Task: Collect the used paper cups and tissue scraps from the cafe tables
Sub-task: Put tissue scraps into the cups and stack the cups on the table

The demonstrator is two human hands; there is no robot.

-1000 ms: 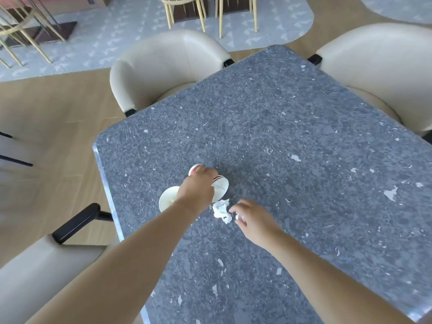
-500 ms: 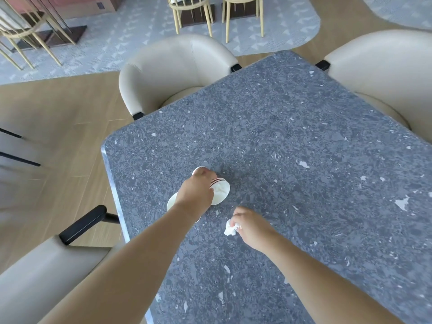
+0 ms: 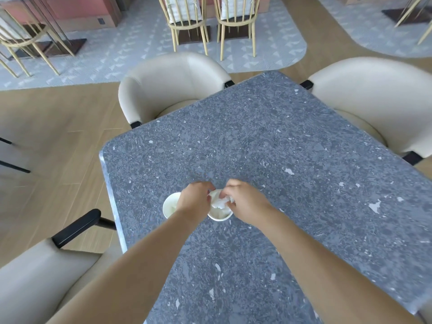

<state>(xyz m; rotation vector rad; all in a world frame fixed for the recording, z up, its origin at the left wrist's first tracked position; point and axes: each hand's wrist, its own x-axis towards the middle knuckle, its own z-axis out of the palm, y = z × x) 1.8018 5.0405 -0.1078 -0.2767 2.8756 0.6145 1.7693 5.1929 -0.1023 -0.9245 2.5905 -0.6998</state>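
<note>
My left hand covers part of left cup and most of right cup; its grip hidden. Half of tissue under my right hand. Bottom edge cuts off surface.

Single view: a wide-angle camera worn on the head. It sits above the near end of the grey table and faces forward and steeply down along it. Range is close: both forearms enter from the bottom edge. Cream chairs stand at the table's far sides.
</note>
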